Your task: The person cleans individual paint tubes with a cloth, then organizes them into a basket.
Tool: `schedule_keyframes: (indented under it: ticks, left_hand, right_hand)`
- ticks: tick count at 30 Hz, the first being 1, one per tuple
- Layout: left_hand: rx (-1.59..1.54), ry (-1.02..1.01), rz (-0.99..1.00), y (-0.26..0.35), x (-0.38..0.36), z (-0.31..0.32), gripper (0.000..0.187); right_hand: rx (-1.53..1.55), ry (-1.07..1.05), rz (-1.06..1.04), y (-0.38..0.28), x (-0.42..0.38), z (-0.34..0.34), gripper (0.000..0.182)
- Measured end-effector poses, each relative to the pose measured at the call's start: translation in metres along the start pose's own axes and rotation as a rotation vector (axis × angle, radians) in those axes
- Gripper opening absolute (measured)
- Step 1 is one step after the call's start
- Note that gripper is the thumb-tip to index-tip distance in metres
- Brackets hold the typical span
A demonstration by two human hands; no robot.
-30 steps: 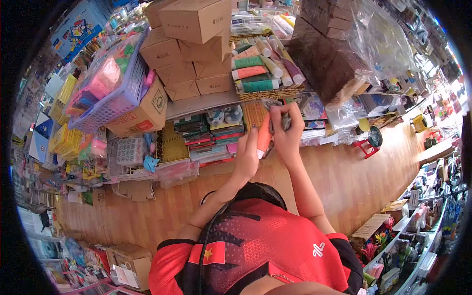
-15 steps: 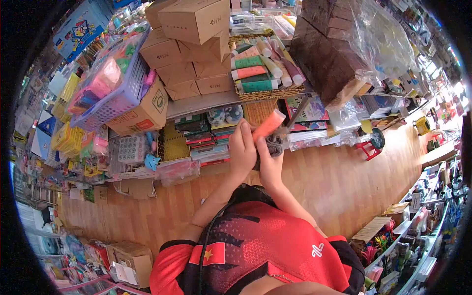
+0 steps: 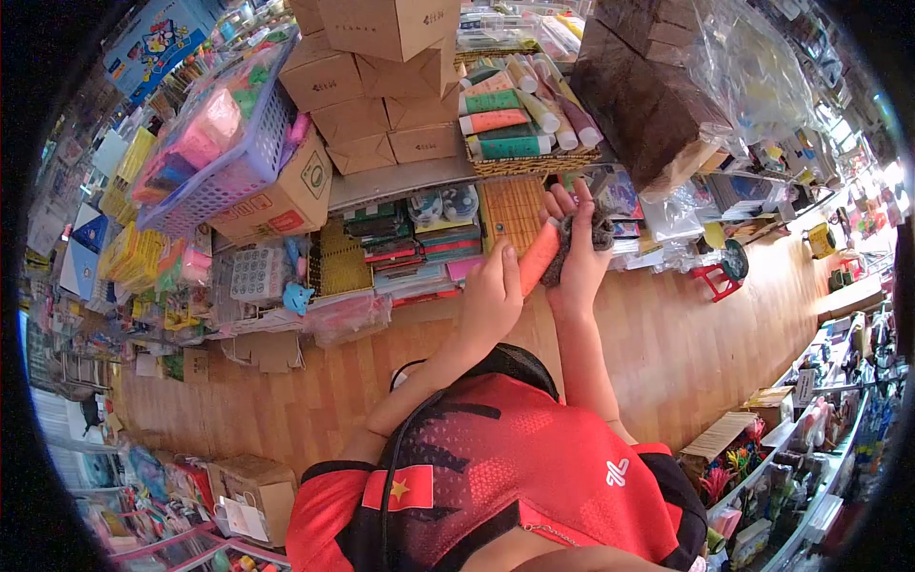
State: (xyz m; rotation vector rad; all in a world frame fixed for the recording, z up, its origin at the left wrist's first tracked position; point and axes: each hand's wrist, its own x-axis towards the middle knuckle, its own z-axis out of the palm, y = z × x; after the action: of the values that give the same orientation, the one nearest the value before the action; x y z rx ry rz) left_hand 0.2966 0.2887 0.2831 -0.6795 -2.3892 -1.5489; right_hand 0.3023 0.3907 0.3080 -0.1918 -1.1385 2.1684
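An orange squeeze tube (image 3: 540,259) slants up and to the right between my hands, in front of the shelf. My left hand (image 3: 496,284) is closed around its lower left part. Bunched in my right hand (image 3: 578,265) is a dark grey cloth (image 3: 599,231), pressed against the tube's upper side. The right fingers curl over the cloth and hide part of it. Just beyond my hands, a wicker basket (image 3: 534,166) on the shelf holds several similar tubes in green, orange, cream and brown.
Stacked brown cardboard boxes (image 3: 381,124) stand left of the basket, with a purple plastic basket (image 3: 229,172) farther left. Dark boxes in clear plastic (image 3: 648,105) rise on the right. Books (image 3: 424,262) fill the lower shelf. A red stool (image 3: 717,281) stands on the wooden floor (image 3: 658,353).
The tube has tilted, and its upper end is now beside the cloth. My right hand has moved right and up, turning with the cloth. The left hand has moved slightly right and down.
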Motion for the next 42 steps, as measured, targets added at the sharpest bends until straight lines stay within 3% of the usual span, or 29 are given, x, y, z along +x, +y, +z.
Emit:
schedule_keyframes:
  ticks: [4,5,7,10,18,21,23,24,26,27,29,31,33,35,37,38,41,42]
  left_hand:
    - [-0.111,0.108,-0.028,0.002,0.016,-0.004,0.031]
    - [-0.111,0.107,-0.033,0.002,0.021,-0.006,0.031]
    - [-0.037,-0.002,-0.03,0.0,0.029,-0.012,0.031]
    - [-0.007,0.02,-0.028,-0.009,0.027,-0.005,0.031]
    - [-0.093,-0.12,-0.101,-0.02,0.02,0.015,0.029]
    - [-0.032,-0.129,0.033,-0.03,0.009,0.031,0.029]
    - [-0.066,-0.006,0.279,-0.028,0.011,0.037,0.033]
    - [-0.07,-0.014,0.277,-0.025,0.014,0.037,0.033]
    - [-0.724,-0.356,-0.317,-0.016,0.024,0.03,0.037]
    - [-0.723,-0.361,-0.319,-0.014,0.029,0.03,0.037]
    - [-0.785,-0.443,-0.229,-0.014,0.043,0.03,0.051]
    - [-0.86,-0.353,-0.233,-0.019,0.056,0.037,0.049]
    - [-0.868,-0.082,-0.13,-0.009,0.071,0.039,0.05]
    - [-0.906,-0.098,-0.132,-0.006,0.074,0.041,0.045]
    - [-0.6,-0.13,-0.032,-0.011,0.071,0.05,0.036]
    - [-0.425,-0.031,0.039,-0.002,0.068,0.049,0.033]
    - [-0.342,-0.074,0.034,0.001,0.067,0.042,0.03]
    - [-0.341,-0.078,0.03,-0.001,0.067,0.041,0.03]
  right_hand:
    - [0.028,-0.076,0.029,0.017,-0.02,0.006,0.042]
    - [-0.001,-0.111,0.008,0.024,-0.024,0.007,0.049]
    - [0.041,-0.096,0.057,0.029,-0.028,0.007,0.058]
    - [0.072,-0.123,0.113,0.025,-0.027,0.01,0.067]
    - [0.041,-0.085,0.107,0.011,0.01,-0.01,0.067]
    - [0.079,-0.041,-0.004,-0.002,0.042,-0.027,0.057]
    - [0.133,-0.049,-0.079,-0.007,0.054,-0.033,0.056]
    - [0.129,-0.041,-0.08,-0.009,0.057,-0.034,0.056]
    - [0.196,-0.012,-0.085,-0.014,0.062,-0.037,0.054]
    - [0.195,-0.007,-0.085,-0.014,0.064,-0.039,0.054]
    - [0.339,0.008,-0.051,-0.014,0.067,-0.04,0.059]
    - [0.281,0.046,-0.025,-0.011,0.065,-0.042,0.067]
    - [0.288,-0.131,0.074,0.001,0.054,-0.048,0.069]
    - [0.248,-0.106,0.196,0.024,0.045,-0.055,0.067]
    - [0.08,-0.037,0.291,0.024,0.033,-0.054,0.064]
    - [-0.089,0.028,0.386,0.017,0.029,-0.048,0.062]
    - [-0.332,-0.099,0.389,0.001,0.029,-0.054,0.052]
    - [-0.109,-0.006,0.568,-0.001,0.034,-0.055,0.044]
